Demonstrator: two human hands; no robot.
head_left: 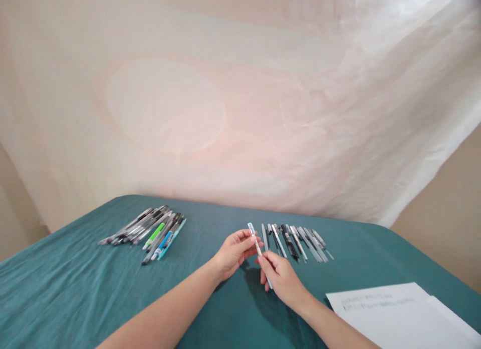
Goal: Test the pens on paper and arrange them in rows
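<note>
A slim white pen [257, 246] with a light blue cap end is held at a slant above the table. My left hand [236, 251] pinches it near the capped upper end. Lower down, my right hand [280, 276] has its fingers closed round the barrel, and the pale blue lower tip pokes out below them. Just beyond my hands lies a row of pens [289, 241], side by side, in clear, white, grey and black. Part of the held pen is covered by my fingers.
A heap of pens [146, 226] lies at the left, with a green pen [154, 235] and a blue pen [163, 242] on its near side. White paper sheets [398, 319] with blurred writing rest at the front right. Dark green cloth [93, 289] covers the table; a pale sheet [240, 113] hangs behind.
</note>
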